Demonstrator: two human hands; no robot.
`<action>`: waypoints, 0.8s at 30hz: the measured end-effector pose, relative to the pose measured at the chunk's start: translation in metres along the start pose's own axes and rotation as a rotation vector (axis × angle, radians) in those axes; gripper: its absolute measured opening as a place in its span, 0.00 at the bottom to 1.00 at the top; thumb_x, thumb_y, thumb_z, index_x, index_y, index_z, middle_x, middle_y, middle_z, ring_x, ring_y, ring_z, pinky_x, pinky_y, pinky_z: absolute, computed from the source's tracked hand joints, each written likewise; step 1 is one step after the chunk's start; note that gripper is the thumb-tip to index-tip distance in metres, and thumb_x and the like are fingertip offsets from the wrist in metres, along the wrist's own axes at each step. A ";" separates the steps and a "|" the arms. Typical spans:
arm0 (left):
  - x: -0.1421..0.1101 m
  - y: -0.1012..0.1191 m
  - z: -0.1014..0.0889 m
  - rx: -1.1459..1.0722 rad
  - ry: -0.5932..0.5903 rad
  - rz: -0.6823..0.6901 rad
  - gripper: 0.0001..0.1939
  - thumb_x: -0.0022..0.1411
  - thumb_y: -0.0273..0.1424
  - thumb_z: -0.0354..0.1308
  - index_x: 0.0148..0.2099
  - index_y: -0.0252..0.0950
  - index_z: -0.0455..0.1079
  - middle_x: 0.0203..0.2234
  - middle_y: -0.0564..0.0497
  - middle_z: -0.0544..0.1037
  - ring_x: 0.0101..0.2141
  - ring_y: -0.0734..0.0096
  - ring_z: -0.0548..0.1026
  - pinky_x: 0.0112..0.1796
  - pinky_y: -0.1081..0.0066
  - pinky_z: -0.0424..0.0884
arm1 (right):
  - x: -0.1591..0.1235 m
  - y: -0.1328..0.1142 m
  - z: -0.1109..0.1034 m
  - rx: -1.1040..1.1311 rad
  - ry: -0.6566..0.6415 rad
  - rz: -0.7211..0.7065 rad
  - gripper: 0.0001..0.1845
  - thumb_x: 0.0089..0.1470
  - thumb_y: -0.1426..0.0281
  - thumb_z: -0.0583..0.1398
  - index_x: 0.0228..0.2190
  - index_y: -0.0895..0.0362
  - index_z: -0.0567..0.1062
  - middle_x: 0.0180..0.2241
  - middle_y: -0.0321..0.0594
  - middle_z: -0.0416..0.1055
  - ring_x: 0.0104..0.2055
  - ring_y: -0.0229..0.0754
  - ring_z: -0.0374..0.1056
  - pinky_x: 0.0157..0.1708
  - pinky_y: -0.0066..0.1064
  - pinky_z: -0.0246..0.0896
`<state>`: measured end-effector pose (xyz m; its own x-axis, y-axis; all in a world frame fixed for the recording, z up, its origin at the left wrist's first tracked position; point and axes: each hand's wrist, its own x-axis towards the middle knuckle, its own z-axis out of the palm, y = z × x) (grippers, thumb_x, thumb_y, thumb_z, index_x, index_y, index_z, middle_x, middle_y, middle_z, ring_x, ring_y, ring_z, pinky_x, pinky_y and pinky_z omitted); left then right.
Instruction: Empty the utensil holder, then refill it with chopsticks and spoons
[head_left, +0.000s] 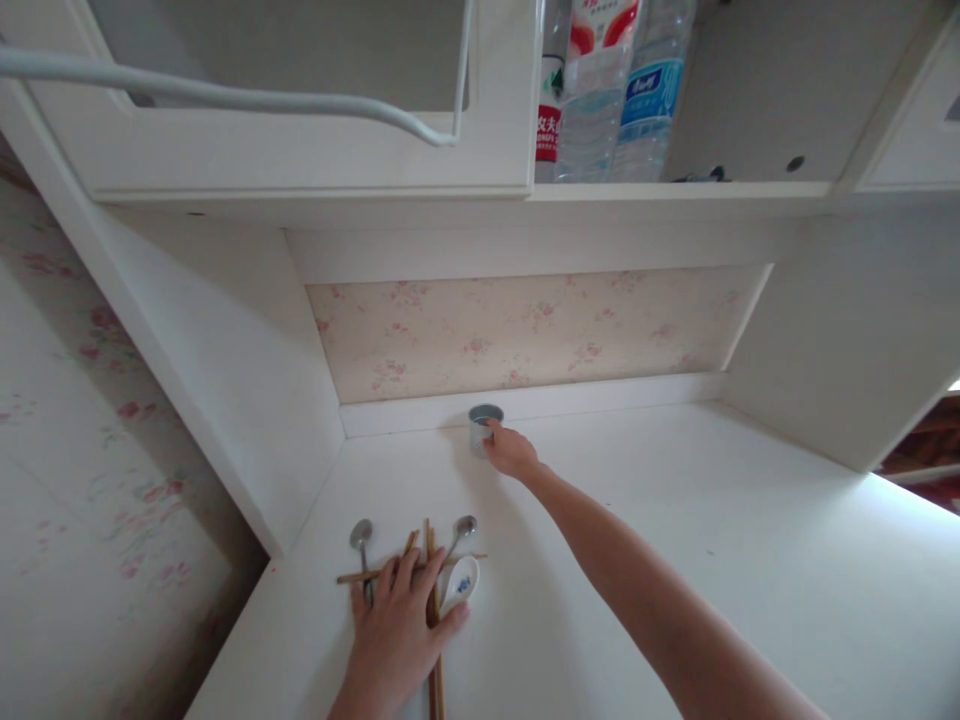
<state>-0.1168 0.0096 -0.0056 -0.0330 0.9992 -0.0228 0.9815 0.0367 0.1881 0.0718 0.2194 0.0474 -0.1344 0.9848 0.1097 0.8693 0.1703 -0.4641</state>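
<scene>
White desktop (637, 540) bears chopsticks (440, 690) and spoons (463, 578) (one blue-patterned), partly beneath the left hand (397, 622), fingers apart; the right hand (512, 452) pinches a cup's (477, 438) rim.

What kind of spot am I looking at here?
Probably a home kitchen or dining nook: a white counter under a cabinet holding plastic bottles, with chopsticks and spoons near the left hand.

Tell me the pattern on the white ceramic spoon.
The white ceramic spoon bears a small blue motif, best seen in the head view, though its details are too small to read.
</scene>
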 end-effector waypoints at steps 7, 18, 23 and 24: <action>0.014 -0.023 -0.012 -0.294 0.251 0.014 0.25 0.63 0.45 0.44 0.56 0.42 0.67 0.51 0.45 0.75 0.52 0.57 0.70 0.54 0.55 0.63 | -0.028 0.010 -0.015 0.030 0.110 -0.036 0.16 0.64 0.63 0.49 0.46 0.55 0.70 0.40 0.47 0.76 0.41 0.48 0.73 0.37 0.33 0.60; 0.020 -0.041 -0.008 -0.390 0.440 0.006 0.13 0.62 0.32 0.47 0.42 0.39 0.72 0.37 0.48 0.79 0.40 0.63 0.77 0.45 0.63 0.71 | -0.156 0.053 -0.030 0.483 0.212 -0.073 0.16 0.61 0.56 0.51 0.40 0.53 0.70 0.29 0.36 0.74 0.23 0.38 0.70 0.25 0.28 0.62; 0.025 -0.043 -0.005 -0.460 0.485 0.013 0.14 0.65 0.37 0.46 0.44 0.38 0.71 0.39 0.47 0.79 0.41 0.63 0.77 0.46 0.63 0.71 | -0.200 0.066 -0.023 0.477 0.197 -0.142 0.15 0.62 0.57 0.51 0.40 0.53 0.70 0.28 0.35 0.73 0.25 0.38 0.68 0.26 0.28 0.61; 0.026 -0.043 -0.005 -0.474 0.490 0.026 0.15 0.65 0.38 0.46 0.44 0.38 0.70 0.40 0.47 0.78 0.41 0.63 0.77 0.46 0.63 0.71 | -0.205 0.068 -0.021 0.453 0.195 -0.162 0.14 0.62 0.57 0.51 0.41 0.52 0.70 0.27 0.35 0.72 0.25 0.39 0.68 0.27 0.27 0.61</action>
<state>-0.1608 0.0338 -0.0089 -0.2016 0.8876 0.4141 0.7983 -0.0961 0.5946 0.1682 0.0287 0.0122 -0.1212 0.9276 0.3533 0.5459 0.3595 -0.7568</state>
